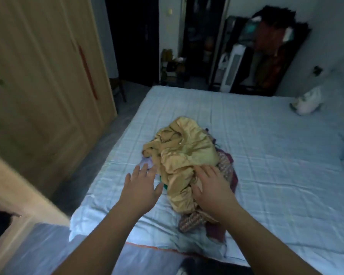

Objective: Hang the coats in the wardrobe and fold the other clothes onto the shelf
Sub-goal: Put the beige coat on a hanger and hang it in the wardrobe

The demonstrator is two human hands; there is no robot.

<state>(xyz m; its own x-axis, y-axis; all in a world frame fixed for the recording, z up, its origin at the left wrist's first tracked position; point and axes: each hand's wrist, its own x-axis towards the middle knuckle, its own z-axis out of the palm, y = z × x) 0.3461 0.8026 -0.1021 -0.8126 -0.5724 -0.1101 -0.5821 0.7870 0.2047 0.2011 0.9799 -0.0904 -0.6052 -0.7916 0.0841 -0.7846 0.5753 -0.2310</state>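
Pile of clothes (223, 165) on the bed (266, 155) at centre, tan garment (187, 147) uppermost. Left hand (141, 187) at the pile's 8 o'clock, fingers spread, holding nothing. Right hand (211, 187) laid flat on its 6 o'clock edge, fingers straight. Wooden wardrobe (38, 86) at 10 o'clock; clothes rack (270, 52) at 1; white bag (306, 102) at 2.

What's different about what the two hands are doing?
The left hand has its fingers spread wide over the bed sheet; the right hand's fingers lie closer together on the tan garment. The left hand is beside that garment, the right hand on top of it. Both are open, palms down.
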